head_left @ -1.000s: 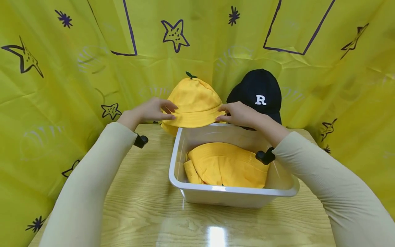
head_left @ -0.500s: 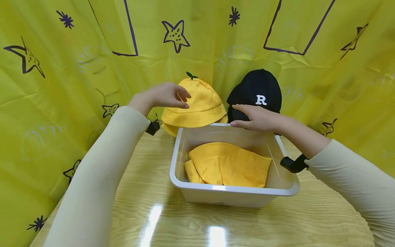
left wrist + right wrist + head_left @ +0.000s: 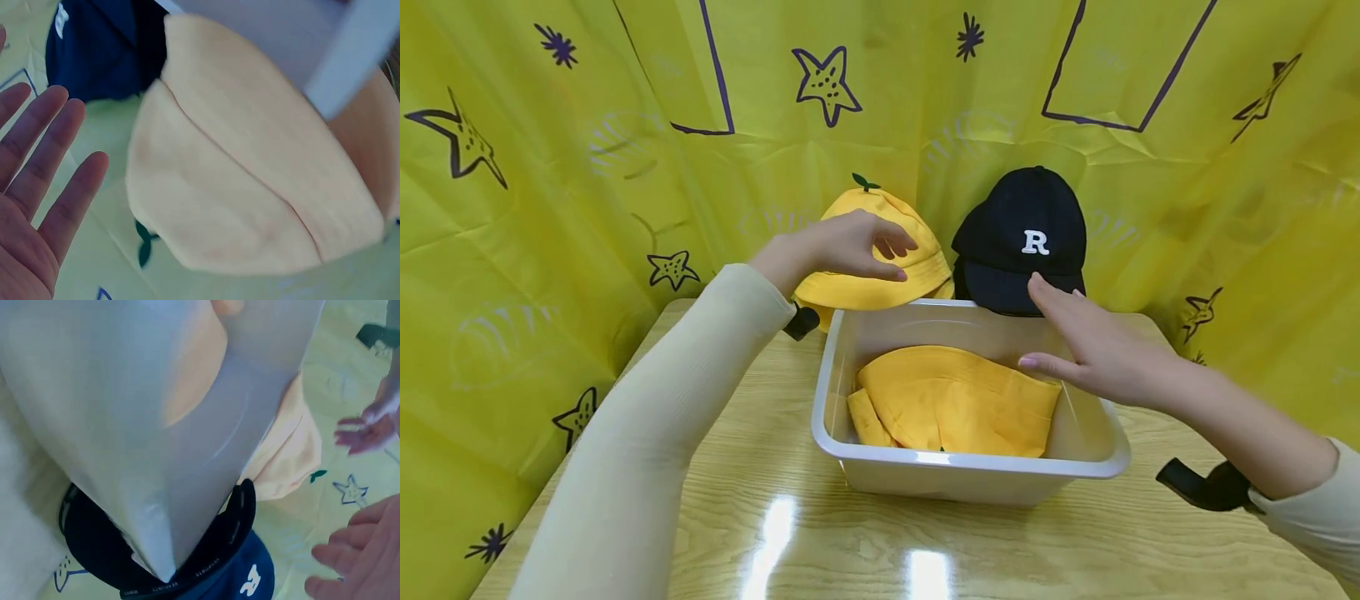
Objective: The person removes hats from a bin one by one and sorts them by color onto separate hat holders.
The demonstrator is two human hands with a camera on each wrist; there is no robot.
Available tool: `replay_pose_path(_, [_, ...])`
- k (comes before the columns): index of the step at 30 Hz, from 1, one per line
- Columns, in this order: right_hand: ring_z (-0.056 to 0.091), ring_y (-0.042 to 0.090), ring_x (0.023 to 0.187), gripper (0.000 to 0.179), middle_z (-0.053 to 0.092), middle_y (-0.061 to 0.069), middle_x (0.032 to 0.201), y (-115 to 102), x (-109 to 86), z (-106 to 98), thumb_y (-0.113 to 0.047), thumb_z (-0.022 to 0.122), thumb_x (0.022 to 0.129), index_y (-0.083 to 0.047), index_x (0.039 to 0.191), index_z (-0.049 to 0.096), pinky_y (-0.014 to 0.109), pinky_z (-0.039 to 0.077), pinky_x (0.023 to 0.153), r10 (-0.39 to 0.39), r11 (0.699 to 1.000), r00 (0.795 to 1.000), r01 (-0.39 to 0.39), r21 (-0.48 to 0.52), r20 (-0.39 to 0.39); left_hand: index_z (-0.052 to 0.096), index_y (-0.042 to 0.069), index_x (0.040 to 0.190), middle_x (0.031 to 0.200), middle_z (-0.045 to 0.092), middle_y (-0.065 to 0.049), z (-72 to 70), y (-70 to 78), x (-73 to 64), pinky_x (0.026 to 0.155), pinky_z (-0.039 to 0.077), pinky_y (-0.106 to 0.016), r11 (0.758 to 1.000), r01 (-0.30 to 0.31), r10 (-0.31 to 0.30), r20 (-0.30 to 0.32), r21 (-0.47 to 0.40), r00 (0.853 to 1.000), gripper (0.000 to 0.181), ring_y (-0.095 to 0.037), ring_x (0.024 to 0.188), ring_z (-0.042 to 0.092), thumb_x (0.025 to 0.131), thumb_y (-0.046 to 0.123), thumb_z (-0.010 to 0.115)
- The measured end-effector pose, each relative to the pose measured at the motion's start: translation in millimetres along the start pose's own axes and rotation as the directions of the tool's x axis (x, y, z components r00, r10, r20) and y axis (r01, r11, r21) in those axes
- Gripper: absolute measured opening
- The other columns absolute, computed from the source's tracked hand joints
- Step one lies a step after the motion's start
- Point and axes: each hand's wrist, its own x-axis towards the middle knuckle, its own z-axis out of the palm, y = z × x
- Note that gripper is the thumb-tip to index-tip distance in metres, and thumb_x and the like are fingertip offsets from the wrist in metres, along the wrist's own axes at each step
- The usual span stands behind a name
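My left hand [image 3: 857, 243] hovers in front of a yellow bucket hat [image 3: 883, 287] topped with a green sprout, its fingers relaxed and holding nothing. In the left wrist view the fingers [image 3: 59, 134] are spread apart from the hat. Over the right side of a white plastic bin [image 3: 970, 463] is my right hand [image 3: 1108, 346], fingers extended and holding nothing. Behind the bin, a black baseball cap [image 3: 1037, 217] with a white R stands near that hand. Inside the bin lies more yellow hat fabric [image 3: 962, 400], folded.
The bin stands on a wood-grain table [image 3: 745, 467]. A yellow curtain [image 3: 895, 100] with dark star drawings hangs directly behind the hats. The bucket hat and the cap sit side by side against it, close to the bin's back rim.
Both hands have let go of the bucket hat's brim. My left hand has moved right across the hat's front; my right hand has drawn back to the right and toward me.
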Motion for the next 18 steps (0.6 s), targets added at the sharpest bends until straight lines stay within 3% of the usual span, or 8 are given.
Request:
replay_pose_path(3, [0.013,0.041,0.142,0.091,0.008,0.025,0.155,-2,-17.5,9,-0.043,0.060,0.090,0.005,0.149,0.010,0.051,0.008,0.116,0.007,0.999,0.999,-0.009,-0.050,-0.053,0.058,0.009,0.129,0.123,0.062,-0.009,7.2,11.8,8.5,0.096,0.045,-0.033,0.998,-0.057,0.057,0.005,0.013,0.998,0.048,-0.020,0.110,0.060,0.087,0.030,0.066])
replay_pose_path(9, [-0.002,0.041,0.143,0.099,-0.007,0.027,0.154,0,-40.2,30,-0.052,0.058,0.088,0.013,0.145,0.011,0.050,0.000,0.116,0.077,0.985,0.991,-0.092,-0.148,-0.108,0.059,0.011,0.129,0.127,0.061,-0.001,25.6,39.5,28.7,0.096,0.043,-0.026,0.977,-0.168,0.161,0.068,0.128,0.985,0.048,-0.014,0.112,0.058,0.087,0.033,0.066])
replay_pose_path(15, [-0.016,0.041,0.141,0.105,-0.017,0.028,0.152,4,-56.6,51,-0.056,0.058,0.086,0.013,0.145,0.007,0.048,-0.010,0.114,0.133,0.972,0.983,-0.155,-0.179,-0.127,0.056,0.012,0.132,0.132,0.057,0.000,48.3,68.1,44.5,0.100,0.041,-0.023,0.924,-0.322,0.284,0.193,0.206,0.939,0.049,-0.012,0.118,0.054,0.089,0.034,0.065])
replay_pose_path(18, [-0.019,0.039,0.141,0.107,-0.017,0.027,0.152,3,-64.0,60,-0.058,0.059,0.084,0.012,0.146,0.007,0.051,-0.011,0.114,0.168,0.967,0.979,-0.186,-0.175,-0.113,0.054,0.017,0.134,0.131,0.056,0.002,60.8,80.6,48.8,0.094,0.044,-0.024,0.894,-0.363,0.303,0.242,0.264,0.922,0.051,-0.010,0.114,0.054,0.088,0.036,0.065])
